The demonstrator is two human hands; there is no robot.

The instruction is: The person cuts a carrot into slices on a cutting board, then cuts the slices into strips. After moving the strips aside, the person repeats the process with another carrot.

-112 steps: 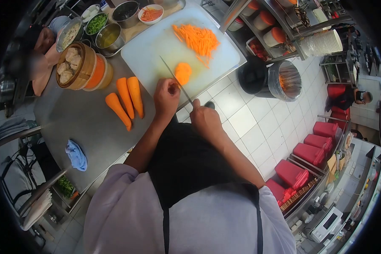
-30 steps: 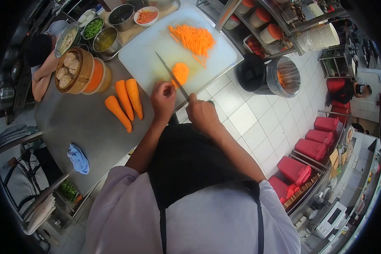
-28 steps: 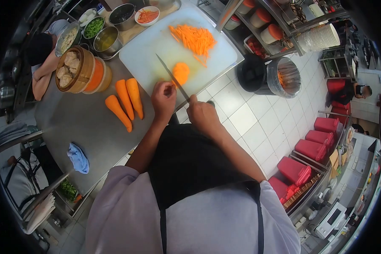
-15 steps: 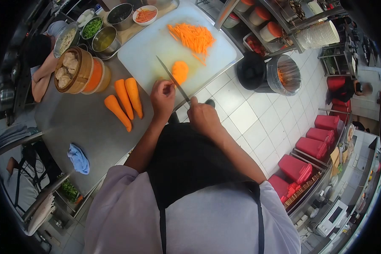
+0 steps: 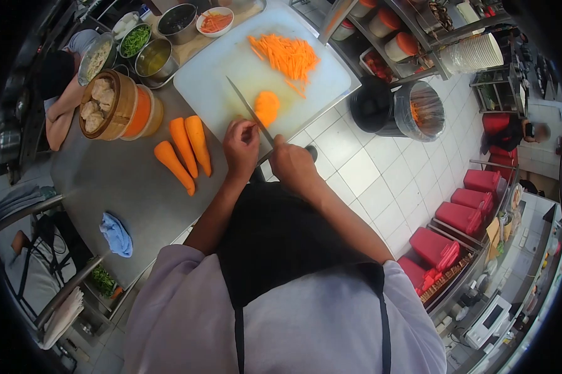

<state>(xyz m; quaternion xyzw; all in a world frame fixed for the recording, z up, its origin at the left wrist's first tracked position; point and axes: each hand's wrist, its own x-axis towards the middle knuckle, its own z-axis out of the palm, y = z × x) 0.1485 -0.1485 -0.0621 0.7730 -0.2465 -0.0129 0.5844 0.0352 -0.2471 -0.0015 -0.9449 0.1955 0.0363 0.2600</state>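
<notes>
My right hand [image 5: 294, 163] is closed round the handle of a kitchen knife [image 5: 247, 106], whose long blade slants away to the far left over the cutting board [image 5: 215, 68]. Close beside the blade, my left hand [image 5: 241, 148] has its fingers curled in at the board's near edge. Whatever those fingers may pinch is hidden. Just right of the blade lie overlapping carrot slices [image 5: 266, 108]. Farther up the board is a heap of carrot strips [image 5: 288, 56]. Several whole peeled carrots [image 5: 182, 146] rest on the steel table to the left of my left hand.
A bamboo steamer [image 5: 109, 103] with dumplings stands at the left, near metal bowls [image 5: 154, 58] and another person's arms [image 5: 66, 115]. A blue cloth [image 5: 116, 234] lies on the steel table [image 5: 150, 212]. On the floor at right is a lined bin [image 5: 419, 111].
My right hand and the knife have shifted slightly left and away from me, nearer my left hand. My left hand, the slices and the strips look almost unchanged.
</notes>
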